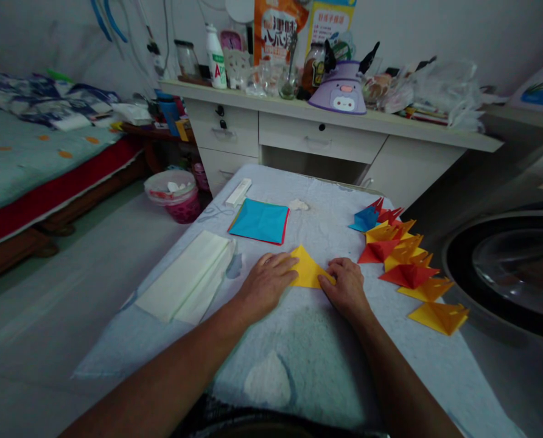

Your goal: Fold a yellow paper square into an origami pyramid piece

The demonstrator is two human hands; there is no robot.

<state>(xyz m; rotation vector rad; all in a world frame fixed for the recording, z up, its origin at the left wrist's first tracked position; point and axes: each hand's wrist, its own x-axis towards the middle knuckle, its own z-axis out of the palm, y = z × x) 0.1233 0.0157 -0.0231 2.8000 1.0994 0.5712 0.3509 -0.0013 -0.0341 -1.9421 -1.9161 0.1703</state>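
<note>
Our left hand (266, 283) lies nearly flat with its fingers stretched over the left part of a yellow paper triangle (307, 275), pressing on it rather than gripping it, while our right hand (346, 287) is half curled with thumb and fingertips at the right corner; we cannot tell whether it pinches the sheet. That triangle rests point-away on our cloth-covered table (317, 347), between both hands. Beyond it to the left we have a square paper stack (259, 220), blue on top, and to the right a row of folded paper figures (411, 275) in red, yellow, orange and blue
</note>
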